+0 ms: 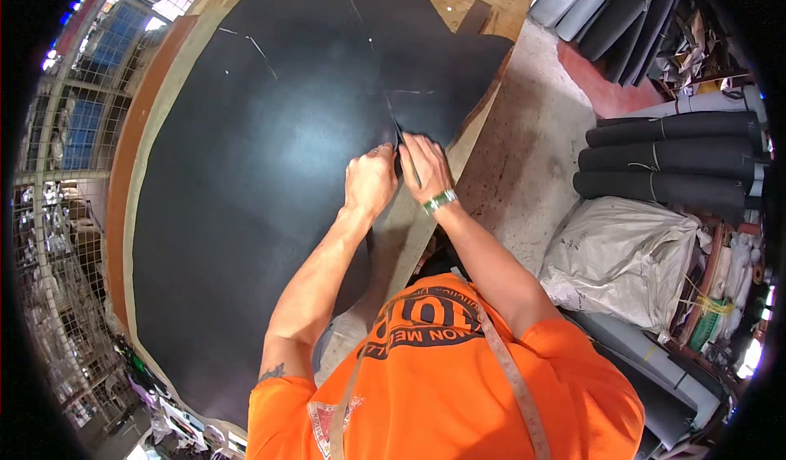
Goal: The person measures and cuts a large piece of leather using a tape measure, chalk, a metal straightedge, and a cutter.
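Note:
A large black sheet [237, 173], smooth and leather-like, covers most of the table and carries several white chalk marks. My left hand [370, 180] is closed in a fist at the sheet's edge and seems to pinch it. Close beside it, my right hand [424, 167], with a watch [440, 201] on the wrist, has its fingers bent over a thin dark blade-like tool [397, 126]. The tool's tip points away from me along a chalk line. Its handle is mostly hidden by the hand, so its exact kind cannot be made out.
The table's wooden edge [160, 108] runs along the left, beside a wire mesh wall [61, 165]. Bare table [499, 22] shows at the far right corner. Rolls of black material [667, 161] and a whitish sack [622, 255] lie to the right, across the concrete floor [532, 149].

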`<move>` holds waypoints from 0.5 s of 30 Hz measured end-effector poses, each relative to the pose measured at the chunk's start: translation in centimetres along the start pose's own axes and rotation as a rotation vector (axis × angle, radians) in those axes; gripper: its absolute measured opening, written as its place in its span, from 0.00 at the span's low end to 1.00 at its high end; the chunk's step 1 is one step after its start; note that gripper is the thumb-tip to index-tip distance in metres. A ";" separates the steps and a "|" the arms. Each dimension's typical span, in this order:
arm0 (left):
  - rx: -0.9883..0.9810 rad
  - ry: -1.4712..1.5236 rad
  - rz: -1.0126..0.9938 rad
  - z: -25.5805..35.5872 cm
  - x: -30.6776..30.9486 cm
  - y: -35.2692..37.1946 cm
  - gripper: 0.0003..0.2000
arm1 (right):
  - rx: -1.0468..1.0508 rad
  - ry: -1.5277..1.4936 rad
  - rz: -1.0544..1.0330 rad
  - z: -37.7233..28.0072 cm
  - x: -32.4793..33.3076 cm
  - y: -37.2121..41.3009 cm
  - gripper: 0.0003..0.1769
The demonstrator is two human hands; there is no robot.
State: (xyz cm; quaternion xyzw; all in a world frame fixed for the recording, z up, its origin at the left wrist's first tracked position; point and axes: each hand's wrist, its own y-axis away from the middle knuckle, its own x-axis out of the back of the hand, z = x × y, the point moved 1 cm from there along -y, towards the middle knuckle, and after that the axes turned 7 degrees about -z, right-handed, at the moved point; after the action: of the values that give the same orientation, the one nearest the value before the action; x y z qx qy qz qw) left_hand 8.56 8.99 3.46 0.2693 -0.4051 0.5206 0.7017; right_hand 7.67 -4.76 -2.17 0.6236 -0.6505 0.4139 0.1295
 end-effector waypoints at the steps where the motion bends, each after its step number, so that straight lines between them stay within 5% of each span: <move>1: -0.010 0.019 0.032 0.1 0.3 0.1 0.08 | -0.012 0.011 -0.017 0.3 -0.4 -1.2 0.16; 15: -0.062 0.014 0.112 0.3 2.8 0.2 0.09 | 0.029 -0.158 0.014 3.5 -3.4 -7.7 0.15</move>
State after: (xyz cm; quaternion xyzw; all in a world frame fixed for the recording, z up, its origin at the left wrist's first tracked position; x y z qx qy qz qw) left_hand 8.67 10.24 5.95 0.2207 -0.4306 0.5479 0.6824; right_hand 16.65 -3.87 -3.79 0.6514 -0.6570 0.3737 0.0660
